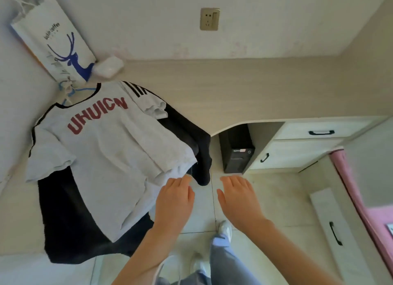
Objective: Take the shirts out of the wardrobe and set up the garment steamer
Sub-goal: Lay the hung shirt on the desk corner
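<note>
A white T-shirt (110,148) with red letters and black trim hangs on a blue hanger (70,91) against the left wall. Behind it hangs a black garment (70,231), showing below and to the right of the white shirt. My left hand (174,201) hovers flat, fingers straight, with its fingertips at the white shirt's lower hem. Whether they touch the cloth I cannot tell. My right hand (238,199) is spread flat in the air to the right, holding nothing. No steamer is in view.
A white paper bag (55,44) with a blue deer hangs above the shirts, a small white box (108,66) beside it. A wall socket (209,18) sits above the desk (234,93). Under the desk stands a black computer tower (236,150), next to drawers (308,144). Pink bedding (361,199) lies at right.
</note>
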Available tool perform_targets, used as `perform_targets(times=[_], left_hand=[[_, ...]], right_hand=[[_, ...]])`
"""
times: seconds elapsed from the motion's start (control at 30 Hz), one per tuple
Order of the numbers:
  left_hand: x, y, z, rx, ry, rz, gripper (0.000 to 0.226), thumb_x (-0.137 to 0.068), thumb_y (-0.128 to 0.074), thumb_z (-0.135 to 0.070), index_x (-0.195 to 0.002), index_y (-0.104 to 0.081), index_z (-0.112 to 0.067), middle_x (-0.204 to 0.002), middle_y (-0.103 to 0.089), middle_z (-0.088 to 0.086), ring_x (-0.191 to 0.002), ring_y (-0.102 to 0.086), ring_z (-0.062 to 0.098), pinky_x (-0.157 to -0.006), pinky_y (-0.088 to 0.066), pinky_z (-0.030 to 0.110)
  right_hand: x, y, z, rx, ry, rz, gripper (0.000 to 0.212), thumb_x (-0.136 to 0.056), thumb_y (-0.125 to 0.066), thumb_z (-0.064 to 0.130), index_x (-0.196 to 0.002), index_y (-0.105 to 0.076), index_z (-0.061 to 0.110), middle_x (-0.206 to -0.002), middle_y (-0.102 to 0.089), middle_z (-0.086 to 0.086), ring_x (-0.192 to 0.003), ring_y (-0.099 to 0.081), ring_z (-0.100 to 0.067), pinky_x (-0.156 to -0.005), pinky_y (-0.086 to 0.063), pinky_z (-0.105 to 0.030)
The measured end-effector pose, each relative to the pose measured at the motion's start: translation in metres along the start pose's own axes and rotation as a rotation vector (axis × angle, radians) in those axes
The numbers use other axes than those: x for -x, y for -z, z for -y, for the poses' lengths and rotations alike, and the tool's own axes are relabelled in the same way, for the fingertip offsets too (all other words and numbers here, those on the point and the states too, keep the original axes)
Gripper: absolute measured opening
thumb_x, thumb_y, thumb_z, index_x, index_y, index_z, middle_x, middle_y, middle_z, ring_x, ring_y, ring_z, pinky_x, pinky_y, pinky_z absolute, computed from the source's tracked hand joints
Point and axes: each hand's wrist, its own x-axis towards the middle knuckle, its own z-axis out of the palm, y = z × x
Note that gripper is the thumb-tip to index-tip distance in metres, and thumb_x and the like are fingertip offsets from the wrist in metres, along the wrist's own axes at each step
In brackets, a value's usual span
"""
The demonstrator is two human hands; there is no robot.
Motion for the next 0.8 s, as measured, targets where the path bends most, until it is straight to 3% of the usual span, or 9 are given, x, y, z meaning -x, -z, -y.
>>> perform_targets(times=[0.13,0.2,0.37,0.5,0.67,0.8], left_hand=[[0.015,-0.005,-0.029,0.024,-0.136,0.083,0.029,-0.096,-0.048,-0.025,-0.123,-0.058,-0.022,-0.101,-0.065,-0.006,-0.094,-0.056,0.008,-0.077,-0.05,0.022],[0.02,-0.007,-0.045,0.021,-0.2,0.116,0.029,-0.096,-0.048,-0.025,-0.123,-0.058,-0.021,-0.1,-0.065,-0.006,-0.093,-0.056,0.009,-0.078,-0.051,0.026],[0.039,-0.026,-0.097,0.022,-0.344,0.183,0.034,-0.099,-0.043,-0.027,-0.131,-0.054,-0.019,-0.108,-0.064,-0.005,-0.1,-0.052,0.007,-0.075,-0.04,0.015],[0.061,-0.055,-0.157,0.022,-0.45,0.276,0.031,-0.098,-0.047,-0.023,-0.125,-0.06,-0.016,-0.108,-0.068,-0.003,-0.1,-0.056,0.012,-0.076,-0.048,0.023],[0.101,-0.101,-0.249,0.008,-0.636,0.312,0.028,-0.093,-0.052,-0.016,-0.119,-0.064,-0.013,-0.098,-0.07,-0.001,-0.096,-0.06,0.019,-0.073,-0.049,0.029],[0.149,-0.139,-0.323,0.035,-0.681,0.372,0.032,-0.097,-0.045,-0.02,-0.125,-0.06,-0.016,-0.106,-0.068,-0.003,-0.102,-0.055,0.017,-0.078,-0.047,0.029]], right_hand=[[0.048,-0.004,-0.025,-0.029,-0.112,-0.044,0.04,-0.101,-0.035,0.037,-0.134,-0.045,0.017,-0.135,-0.05,0.0,-0.129,-0.042,-0.02,-0.111,-0.03,-0.033],[0.068,-0.006,-0.037,-0.035,-0.153,-0.066,0.039,-0.1,-0.037,0.035,-0.133,-0.047,0.015,-0.132,-0.053,-0.001,-0.126,-0.044,-0.021,-0.11,-0.033,-0.033],[0.12,-0.008,-0.076,-0.055,-0.291,-0.127,0.036,-0.096,-0.05,0.033,-0.124,-0.057,0.011,-0.12,-0.062,-0.004,-0.118,-0.055,-0.026,-0.102,-0.043,-0.037],[0.176,-0.009,-0.123,-0.075,-0.431,-0.202,0.03,-0.088,-0.062,0.03,-0.111,-0.065,0.011,-0.105,-0.068,-0.003,-0.104,-0.063,-0.028,-0.09,-0.051,-0.038],[0.264,-0.008,-0.197,-0.085,-0.565,-0.227,0.031,-0.092,-0.054,0.031,-0.115,-0.062,0.011,-0.109,-0.065,-0.004,-0.107,-0.059,-0.029,-0.095,-0.044,-0.036],[0.335,-0.011,-0.26,-0.096,-0.629,-0.236,0.034,-0.097,-0.046,0.033,-0.122,-0.057,0.012,-0.118,-0.061,-0.005,-0.12,-0.051,-0.028,-0.104,-0.037,-0.035]])
